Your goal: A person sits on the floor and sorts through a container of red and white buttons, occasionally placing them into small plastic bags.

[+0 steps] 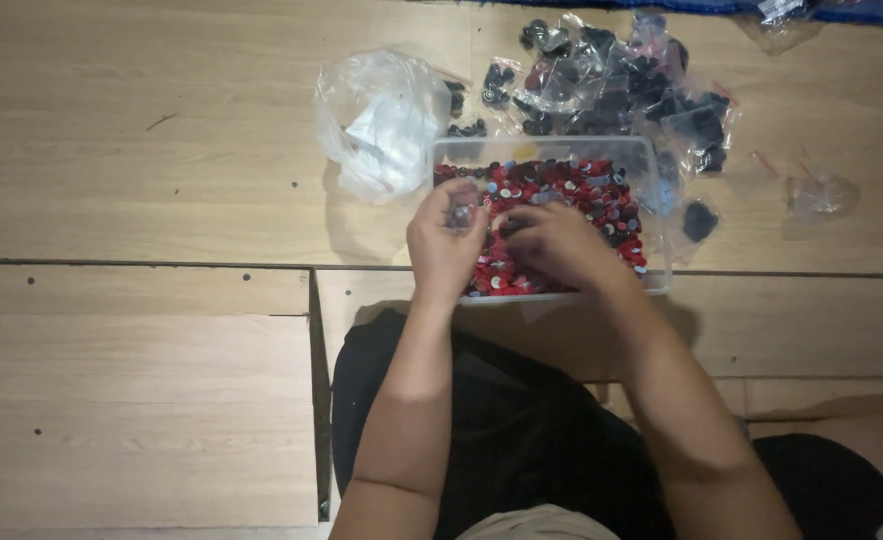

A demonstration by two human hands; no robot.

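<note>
Red, black and pale buttons (562, 195) fill a clear plastic tub (652, 160) right of frame centre. The left hand (445, 243) pinches a small piece above them; the right hand (552, 243) digs in, fingers curled. Small bags (622, 80) lie in the upper right.

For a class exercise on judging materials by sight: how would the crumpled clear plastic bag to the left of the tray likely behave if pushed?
The clear plastic bag looks thin and crumpled, so it would probably flop and deform rather than slide as one piece. It seems nearly empty, so it is likely very light. Lying against the tray, it might bunch up there.
</note>
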